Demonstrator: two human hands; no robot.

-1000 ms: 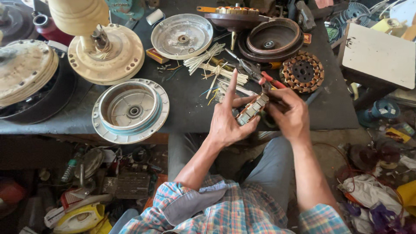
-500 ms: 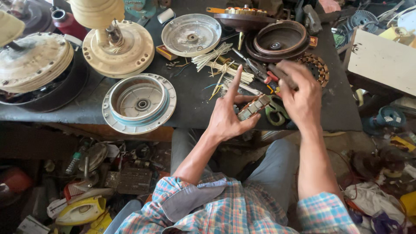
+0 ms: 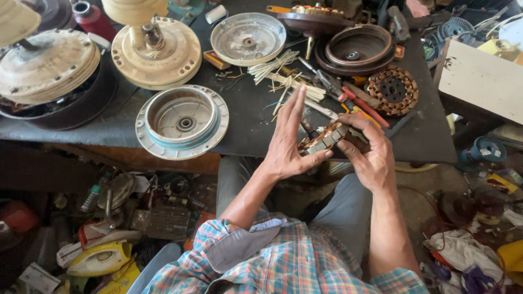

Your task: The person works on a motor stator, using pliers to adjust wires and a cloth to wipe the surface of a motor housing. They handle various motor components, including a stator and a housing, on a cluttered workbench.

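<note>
A small wound stator [image 3: 322,139], with copper coils and grey slot segments, is held between both hands just over the near edge of the tabletop [image 3: 250,117], towards its right half. The left hand [image 3: 287,142] is pressed against the stator's left side with the thumb underneath and the fingers stretched flat and upward. The right hand [image 3: 369,153] is cupped round its right side, fingers curled over the top. Both hands are thus closed on the 1 part, which is lifted clear of the surface.

Just behind the hands, red-handled pliers [image 3: 348,98] and a bundle of pale insulation strips [image 3: 283,81] are laid on the dark top. Further right, a larger copper-wound stator [image 3: 392,90] is set near the right edge, with a dark round motor housing [image 3: 357,50] behind it. A grey housing shell [image 3: 183,121] overhangs the near edge to the left, and a cream housing [image 3: 157,49] with a shaft stands towards the far left corner.

The grip appears light on the left, where only the palm and thumb are engaged, so the stator could slip and drop over the edge into the clutter on the floor. The fine windings could also be nicked or bent if the fingers are pressed hard on them.
</note>
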